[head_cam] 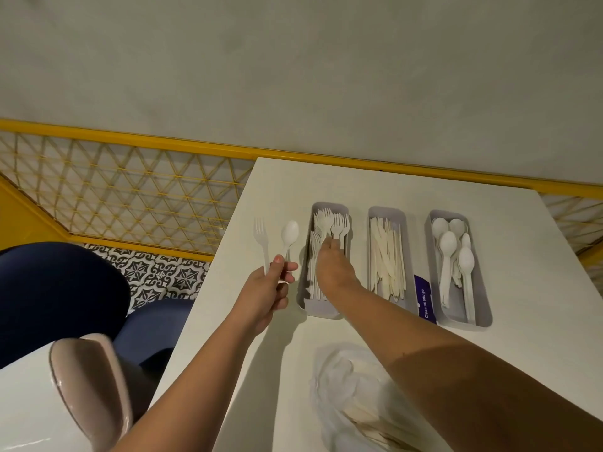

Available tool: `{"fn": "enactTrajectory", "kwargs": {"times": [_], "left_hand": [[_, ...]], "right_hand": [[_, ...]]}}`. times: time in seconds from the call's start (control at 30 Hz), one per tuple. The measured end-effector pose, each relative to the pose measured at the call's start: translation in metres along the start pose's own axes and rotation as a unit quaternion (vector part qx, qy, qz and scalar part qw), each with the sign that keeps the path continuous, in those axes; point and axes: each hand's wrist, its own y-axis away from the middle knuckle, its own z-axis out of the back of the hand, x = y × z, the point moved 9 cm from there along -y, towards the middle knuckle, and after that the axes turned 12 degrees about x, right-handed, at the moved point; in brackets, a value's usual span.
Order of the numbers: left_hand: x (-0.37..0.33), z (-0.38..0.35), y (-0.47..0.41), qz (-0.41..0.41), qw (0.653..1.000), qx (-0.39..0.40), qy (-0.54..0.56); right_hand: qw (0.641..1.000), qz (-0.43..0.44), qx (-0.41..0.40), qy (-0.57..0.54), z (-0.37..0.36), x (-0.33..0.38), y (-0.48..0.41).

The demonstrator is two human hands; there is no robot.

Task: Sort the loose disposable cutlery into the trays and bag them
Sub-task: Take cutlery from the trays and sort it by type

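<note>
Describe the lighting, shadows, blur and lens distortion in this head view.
Head view: dim, warm, even light, no glare on the table; a soft shadow crosses the right forearm; wide-angle bending curves the yellow railing; the plastic bag near the bottom edge is soft, while the three trays stay fairly sharp.

Both bare forearms are extended forward and away from the body. The left hand (266, 290) is held upright with the thumb pointing up, its fingers curled closed around thin white handles, the knuckles turned to the right. The right hand (332, 265) is reached further forward, just beside the left and slightly ahead of it, palm turned down, with its fingertips (329, 244) pinched together and lowered.
</note>
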Motion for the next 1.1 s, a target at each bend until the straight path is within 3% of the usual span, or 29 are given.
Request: {"fn": "enactTrajectory", "kwargs": {"times": [0.13, 0.23, 0.3, 0.4, 0.47, 0.6, 0.67, 0.9, 1.0, 1.1], "left_hand": [[0.000, 0.001, 0.001, -0.003, 1.000, 0.018, 0.003], [-0.002, -0.001, 0.001, -0.008, 0.999, 0.032, 0.008], [-0.003, -0.001, 0.000, -0.011, 0.999, 0.038, 0.007], [-0.005, -0.004, -0.004, -0.011, 0.999, 0.040, -0.001], [-0.006, -0.008, -0.006, -0.012, 0.999, 0.042, -0.009], [-0.005, -0.026, -0.010, -0.009, 0.998, 0.052, -0.016], [-0.003, -0.039, -0.012, 0.000, 0.998, 0.061, -0.033], [0.006, -0.104, -0.019, 0.037, 0.989, 0.136, -0.052], [0.007, -0.125, -0.022, 0.048, 0.987, 0.139, -0.066], [0.009, -0.135, -0.024, 0.045, 0.986, 0.133, -0.095]], "right_hand": [[1.000, 0.008, 0.029, 0.003, -0.016, 0.006, 0.000], [0.995, 0.012, 0.028, 0.094, -0.014, 0.010, 0.003], [0.995, 0.023, 0.018, 0.093, -0.008, 0.012, 0.001], [0.998, 0.051, -0.025, -0.026, 0.009, 0.016, 0.003], [0.983, 0.069, -0.030, -0.168, 0.019, 0.016, 0.012], [0.888, 0.107, 0.111, -0.434, 0.016, 0.019, 0.037], [0.871, 0.102, 0.135, -0.461, 0.012, 0.011, 0.041], [0.822, 0.043, 0.097, -0.559, 0.026, -0.054, 0.042], [0.831, 0.028, 0.037, -0.555, 0.048, -0.092, 0.041], [0.862, -0.007, -0.024, -0.507, 0.069, -0.141, 0.041]]}}
